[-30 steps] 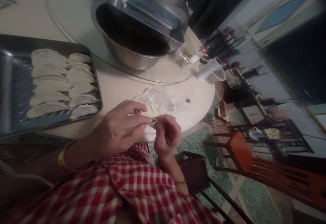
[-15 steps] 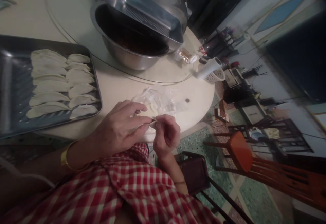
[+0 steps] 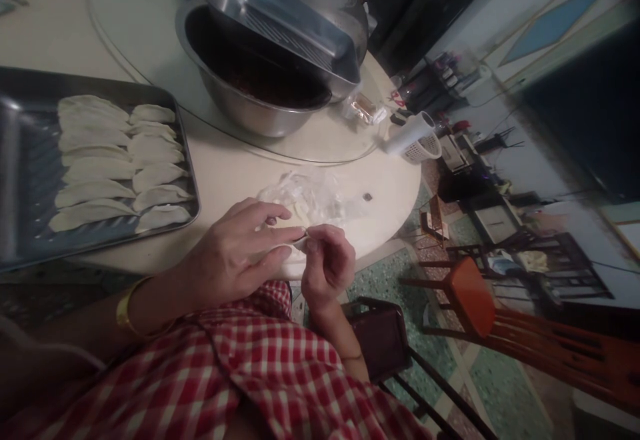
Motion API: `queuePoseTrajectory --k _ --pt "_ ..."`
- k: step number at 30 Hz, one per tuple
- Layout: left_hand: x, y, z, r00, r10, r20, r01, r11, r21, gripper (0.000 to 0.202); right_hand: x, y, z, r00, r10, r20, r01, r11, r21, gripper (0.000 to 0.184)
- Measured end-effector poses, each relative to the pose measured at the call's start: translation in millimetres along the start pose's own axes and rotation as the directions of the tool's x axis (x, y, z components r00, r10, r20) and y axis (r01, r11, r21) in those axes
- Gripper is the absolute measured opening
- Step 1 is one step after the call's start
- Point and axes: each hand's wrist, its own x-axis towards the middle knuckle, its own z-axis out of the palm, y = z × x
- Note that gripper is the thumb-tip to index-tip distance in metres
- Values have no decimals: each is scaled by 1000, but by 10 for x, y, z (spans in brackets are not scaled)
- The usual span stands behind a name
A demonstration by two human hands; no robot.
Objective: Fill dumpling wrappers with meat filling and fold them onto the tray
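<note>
Between both hands, over the table's near edge, is a pale dumpling (image 3: 300, 243), mostly hidden by fingers. My left hand (image 3: 240, 247) has its fingers along the dumpling's left side, index and thumb at its edge. The curled fingers of my right hand (image 3: 331, 260) pinch its right end. Just beyond lies a crumpled clear plastic bag (image 3: 320, 190) with pale dough wrappers (image 3: 301, 213) at it. On the left, a dark metal tray (image 3: 30, 207) carries two columns of folded dumplings (image 3: 95, 170).
A steel bowl (image 3: 270, 120) with dark filling stands on the glass turntable (image 3: 135, 40); another metal tray (image 3: 290, 33) rests tilted over it. At the right edge are a white perforated basket (image 3: 423, 147) and a small packet (image 3: 367, 108). An orange chair (image 3: 470, 297) and dark stool (image 3: 383, 340) stand right.
My right hand has shifted very slightly, and the left fingertips have moved a little right along the dumpling's edge. The tray and bowl stay put.
</note>
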Motion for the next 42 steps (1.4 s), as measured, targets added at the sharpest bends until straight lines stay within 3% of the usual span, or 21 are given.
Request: queuePoseTrajectory --k 11,15,19,23,25,27,31,42 --pt "14 23 4 1000 -24 2 24 1000 9 20 -3 4 5 1000 11 -8 -11 1000 -30 33" --pt "2 28 -19 998 -68 -17 66 994 -83 20 1 3 7 1000 11 -24 -12 999 -35 33" --pt "34 -9 -11 982 -189 -12 182 959 -217 12 -6 4 7 1000 11 -15 -11 1000 -6 35" --pt "110 -79 -7 938 -325 119 345 900 -265 10 -27 12 -4 1000 -1 9 1 1000 -13 36" --pt "136 -106 -14 919 -337 202 384 882 -273 12 -32 16 -10 1000 -16 19 17 999 -51 37" --pt "143 -119 -21 921 -310 235 370 886 -279 13 -28 14 -10 1000 -11 28 13 997 -82 37" --pt "128 -102 -26 949 -243 200 295 908 -299 11 4 -12 9 999 -15 38 19 993 -116 34" --pt "111 -20 3 952 -277 132 303 915 -267 6 55 -67 33 994 -63 90 70 995 -73 37"
